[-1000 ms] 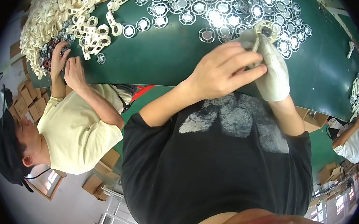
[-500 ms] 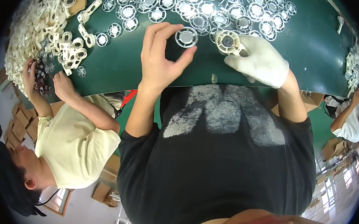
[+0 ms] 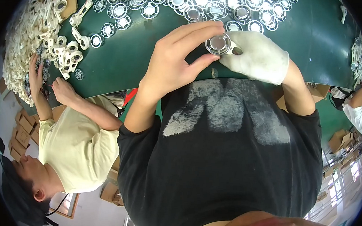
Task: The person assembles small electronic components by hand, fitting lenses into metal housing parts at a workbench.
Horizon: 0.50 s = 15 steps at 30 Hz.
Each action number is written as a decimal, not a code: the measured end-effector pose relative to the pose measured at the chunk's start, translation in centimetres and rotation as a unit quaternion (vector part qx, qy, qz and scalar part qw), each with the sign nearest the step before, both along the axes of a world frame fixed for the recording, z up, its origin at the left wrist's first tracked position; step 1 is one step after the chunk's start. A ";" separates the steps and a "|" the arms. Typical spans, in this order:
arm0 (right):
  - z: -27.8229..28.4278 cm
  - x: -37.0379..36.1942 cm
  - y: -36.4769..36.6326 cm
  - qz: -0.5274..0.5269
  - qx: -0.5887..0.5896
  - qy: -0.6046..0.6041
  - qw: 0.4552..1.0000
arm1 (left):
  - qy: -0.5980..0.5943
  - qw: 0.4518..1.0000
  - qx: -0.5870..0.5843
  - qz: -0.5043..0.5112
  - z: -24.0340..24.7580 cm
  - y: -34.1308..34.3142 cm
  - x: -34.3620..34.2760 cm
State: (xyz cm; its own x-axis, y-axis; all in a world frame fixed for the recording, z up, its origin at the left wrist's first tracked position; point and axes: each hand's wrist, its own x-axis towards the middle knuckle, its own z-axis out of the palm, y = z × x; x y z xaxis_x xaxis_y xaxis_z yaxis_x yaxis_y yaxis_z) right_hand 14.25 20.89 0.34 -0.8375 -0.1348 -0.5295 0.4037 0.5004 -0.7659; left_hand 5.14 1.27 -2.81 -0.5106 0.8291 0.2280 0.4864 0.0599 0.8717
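Observation:
My bare left hand (image 3: 176, 56) pinches a round silver ring-shaped cover (image 3: 218, 45) between thumb and fingers. That cover lies over the round head of a cream plastic part (image 3: 234, 47), hiding most of it. My right hand (image 3: 257, 57), in a white glove, is wrapped round this cream part, whose short neck shows at the glove's edge. Both hands meet above the near side of the green table (image 3: 135, 57). Just beyond them lie many more silver covers (image 3: 242, 13), loosely heaped.
At the far left rises a large heap of cream plastic parts (image 3: 25, 44), with several loose ones (image 3: 66, 56) beside it. A co-worker in a pale yellow shirt (image 3: 80, 145) handles small dark pieces there. More cream parts (image 3: 360, 58) lie at the right edge, near another person (image 3: 357, 111).
My left hand has carried the silver cover to the right and set it against the cream part in my gloved right hand. The cream part's open round face is now covered.

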 end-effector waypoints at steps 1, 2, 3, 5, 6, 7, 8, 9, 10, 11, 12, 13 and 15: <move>0.2 -0.1 0.0 0.009 0.004 0.000 1.000 | -0.005 1.000 0.001 -0.005 -0.1 0.0 -0.1; 0.3 -0.2 0.0 0.018 0.008 0.001 1.000 | -0.010 1.000 0.002 -0.009 -0.2 0.1 -0.2; 0.4 -0.2 0.1 0.017 0.008 -0.001 1.000 | -0.011 1.000 0.002 -0.010 -0.2 0.0 -0.2; 0.5 -0.4 0.1 0.021 -0.003 -0.044 0.999 | -0.018 1.000 0.003 -0.014 -0.1 0.0 -0.4; 0.5 -0.4 0.1 0.020 -0.003 -0.044 0.999 | -0.019 1.000 0.003 -0.016 0.0 0.1 -0.3; 0.5 -0.3 0.1 0.011 -0.012 -0.032 0.999 | -0.016 1.000 0.016 -0.004 0.3 0.2 -0.2; 0.5 -0.3 0.1 0.003 -0.022 -0.020 1.000 | -0.014 0.999 0.028 0.009 0.4 0.3 -0.1; 0.7 -0.4 0.0 0.003 -0.022 -0.020 1.000 | -0.014 0.999 0.028 0.009 0.4 0.3 -0.1; 1.1 -0.5 0.0 -0.006 -0.039 -0.028 0.999 | -0.010 1.000 0.025 0.002 0.3 0.3 -0.2; 1.3 -0.6 0.0 -0.015 -0.056 -0.035 0.998 | -0.006 1.000 0.023 -0.006 0.3 0.2 -0.3; 1.2 -0.6 -0.1 -0.016 -0.056 -0.035 0.998 | -0.006 1.000 0.022 -0.006 0.3 0.2 -0.4; 1.1 -0.5 -0.2 -0.017 -0.061 -0.036 0.997 | -0.009 1.000 0.022 -0.011 0.5 0.2 -0.5; 0.9 -0.4 -0.1 -0.019 -0.067 -0.037 0.997 | -0.012 1.000 0.022 -0.017 0.6 0.2 -0.6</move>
